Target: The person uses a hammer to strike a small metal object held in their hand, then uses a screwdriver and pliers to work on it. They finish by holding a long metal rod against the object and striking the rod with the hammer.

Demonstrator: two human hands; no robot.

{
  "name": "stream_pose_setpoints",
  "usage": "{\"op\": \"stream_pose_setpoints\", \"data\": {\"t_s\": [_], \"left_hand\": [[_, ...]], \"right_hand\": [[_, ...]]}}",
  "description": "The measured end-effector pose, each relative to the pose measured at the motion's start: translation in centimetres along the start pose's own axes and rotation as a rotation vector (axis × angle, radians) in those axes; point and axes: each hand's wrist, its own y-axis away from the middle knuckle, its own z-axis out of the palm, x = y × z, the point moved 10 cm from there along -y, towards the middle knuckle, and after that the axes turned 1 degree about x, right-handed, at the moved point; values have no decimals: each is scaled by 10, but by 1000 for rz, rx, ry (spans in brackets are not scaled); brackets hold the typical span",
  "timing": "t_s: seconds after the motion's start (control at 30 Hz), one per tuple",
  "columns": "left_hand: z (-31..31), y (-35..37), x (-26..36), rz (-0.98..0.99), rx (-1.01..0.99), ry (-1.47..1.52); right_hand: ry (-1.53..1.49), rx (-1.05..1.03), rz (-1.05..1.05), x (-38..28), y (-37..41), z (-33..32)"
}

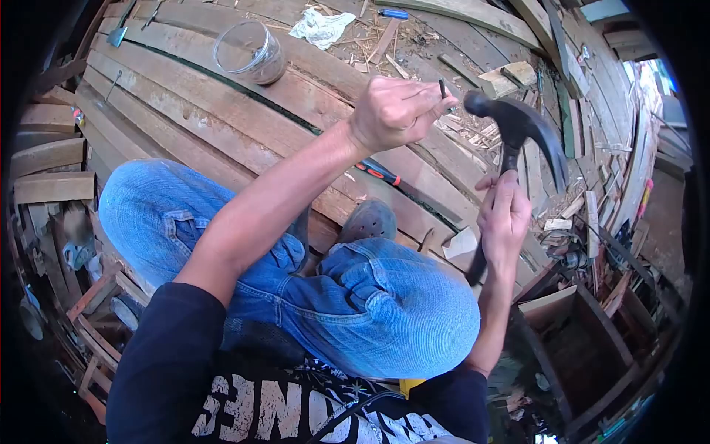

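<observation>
My left hand (396,111) is raised above the planks, its fingers pinched on a short dark nail-like rod (443,89) that points upward. My right hand (506,211) is wrapped around the handle of a black claw hammer (518,126). The hammer's striking face is just right of the rod, apart from it, and its claw curves down to the right. Below my left hand, a tool with an orange and black handle (379,173) lies on the wooden planks (296,111).
A clear round tub (251,55) stands on the planks, with a white cloth (322,28) and a blue cylinder (393,13) beyond it. Wood chips and offcuts (481,133) litter the right side. A wooden box (577,340) sits at lower right. My bent knees (399,311) are close below.
</observation>
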Motion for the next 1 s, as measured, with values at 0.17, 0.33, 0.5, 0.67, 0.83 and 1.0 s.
{"op": "stream_pose_setpoints", "data": {"t_s": [0.17, 0.33, 0.5, 0.67, 0.83, 1.0], "left_hand": [[7, 1, 2, -2, -16, -39], [1, -3, 2, 27, 5, -49], [0, -8, 2, -12, 2, -54], [5, -7, -2, -44, 7, -23], [7, -6, -4, -67, -26, -44], [5, -6, -1, -45, -7, -53]], "right_hand": [[201, 45, 75, -28, 15, -10], [323, 25, 59, -34, 10, -7], [380, 50, 8, -46, 9, -8], [390, 54, -2, -56, 4, -14], [598, 31, -17, -57, -1, -12], [229, 68, -44, -58, 6, -22]]}}
